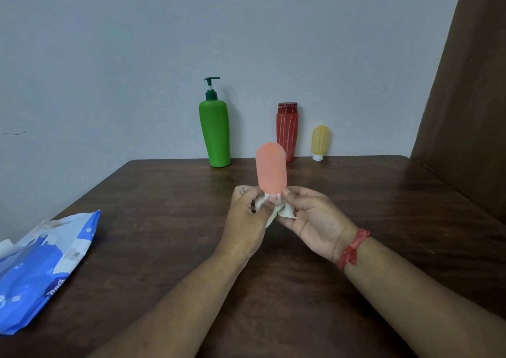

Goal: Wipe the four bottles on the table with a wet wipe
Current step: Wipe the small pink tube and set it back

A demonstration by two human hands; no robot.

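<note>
Salmon-pink squeeze bottle (271,168), soft-looking, rounded end up, white cap end down: held above the table between both hands, cap buried in a crumpled wet wipe (284,212). Left hand (246,215): fingers and thumb closed on the cap end and the wipe bunched around it, thumb pressing at the base of the pink body; this looks like the steadying grip. Right hand (309,220): cupped under and beside the cap, fingers pinching the loose tail of the wipe against it, probably so the cloth can be turned round the neck; red thread band (351,249) on that wrist. Holding by the cap end leaves the pink body bare, which suggests the cap and neck are the part being wiped. Green pump bottle (215,130): upright, well beyond the left hand at the far edge against the wall. Red striped bottle (287,130): upright, straight beyond both hands, partly hidden by the pink bottle. Yellow squeeze bottle (320,142): standing on its white cap, beyond the right hand, just beside the red one; smallest of that row. Blue-and-white wet-wipe pack (46,270): lying flat well out to the left of the left hand, flap apparently lifted, near the dark wooden table's (356,193) edge, within reach for a fresh wipe.
</note>
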